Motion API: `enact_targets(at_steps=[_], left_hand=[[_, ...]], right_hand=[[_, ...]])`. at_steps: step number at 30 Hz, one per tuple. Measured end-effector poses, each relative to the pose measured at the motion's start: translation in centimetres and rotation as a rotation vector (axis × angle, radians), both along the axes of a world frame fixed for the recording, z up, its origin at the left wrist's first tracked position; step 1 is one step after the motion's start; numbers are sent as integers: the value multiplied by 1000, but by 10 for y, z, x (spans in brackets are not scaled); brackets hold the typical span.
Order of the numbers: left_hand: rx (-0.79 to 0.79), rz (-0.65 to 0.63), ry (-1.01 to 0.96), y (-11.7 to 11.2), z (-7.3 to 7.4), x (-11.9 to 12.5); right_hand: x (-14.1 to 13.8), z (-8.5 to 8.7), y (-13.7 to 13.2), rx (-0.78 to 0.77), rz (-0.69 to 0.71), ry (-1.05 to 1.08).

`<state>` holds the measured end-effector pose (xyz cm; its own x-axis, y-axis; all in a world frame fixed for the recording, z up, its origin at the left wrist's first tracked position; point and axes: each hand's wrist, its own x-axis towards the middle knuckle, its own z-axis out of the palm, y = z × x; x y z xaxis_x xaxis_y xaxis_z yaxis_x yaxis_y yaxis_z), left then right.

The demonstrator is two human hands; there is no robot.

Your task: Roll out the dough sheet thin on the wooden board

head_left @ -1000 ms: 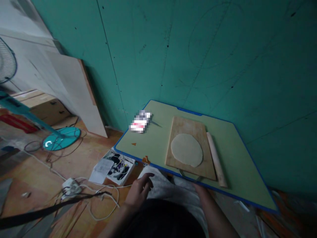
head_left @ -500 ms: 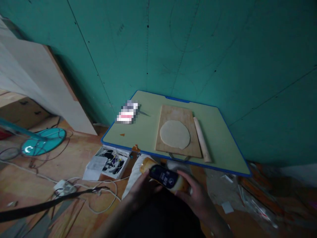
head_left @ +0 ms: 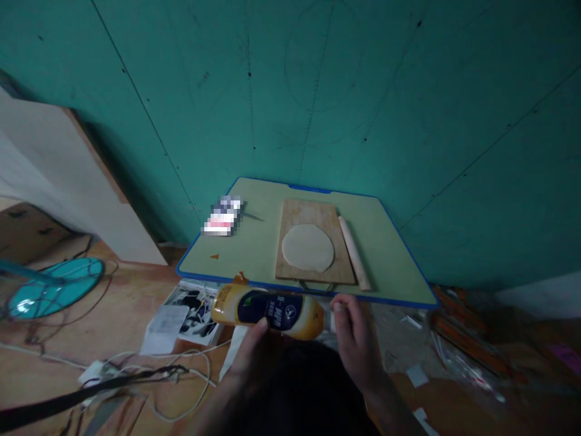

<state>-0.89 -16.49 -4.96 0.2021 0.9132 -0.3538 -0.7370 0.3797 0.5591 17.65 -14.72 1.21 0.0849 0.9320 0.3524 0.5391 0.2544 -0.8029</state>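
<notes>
Fingers point(head_left: 344, 301) of the right hand point(head_left: 357, 342) look pinched on the pale cap point(head_left: 332, 321) of a big yellow bottle point(head_left: 276, 309), though some of that grip is hidden. The left hand point(head_left: 256, 354) holds the bottle's middle, with its thumb on the dark label and its other fingers mostly out of sight. The bottle lies on its side, with the cap at 3 o'clock, in front of the table's near edge. I think the step now is working at the cap. The next move seems to call for the left hand to hold the bottle tight while the right fingers twist or pull. Out from the bottle, at 1 o'clock, flat round dough point(head_left: 307, 248) sits on a wooden board point(head_left: 313, 211). A rolling pin point(head_left: 354, 253) lies at 2 o'clock, just beside the board, on the pale green table point(head_left: 390, 266).
</notes>
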Motion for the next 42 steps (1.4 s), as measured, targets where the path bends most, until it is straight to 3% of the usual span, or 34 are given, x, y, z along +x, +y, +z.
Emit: enact_targets(at_steps=[9, 14, 17, 20, 26, 29, 37, 42], left_hand=[[-180, 96, -107, 20, 37, 23], [-207, -11, -143, 13, 53, 19], [-230, -51, -179, 7, 47, 13], [-210, -12, -187, 1, 40, 8], [-134, 119, -110, 0, 38, 4], [-150, 143, -46, 4, 33, 4], [-188, 170, -96, 7, 21, 1], [-264, 169, -77, 6, 21, -1]], right_hand=[[3, 6, 15, 228, -40, -96], [16, 33, 13, 434, 259, -342], [20, 53, 9, 589, 412, -480], [22, 62, 5, 584, 442, -454], [19, 54, -3, 136, 312, -248], [16, 51, -4, 43, 296, -243], [22, 55, 7, 371, 493, -452], [23, 50, 6, 362, 478, -422]])
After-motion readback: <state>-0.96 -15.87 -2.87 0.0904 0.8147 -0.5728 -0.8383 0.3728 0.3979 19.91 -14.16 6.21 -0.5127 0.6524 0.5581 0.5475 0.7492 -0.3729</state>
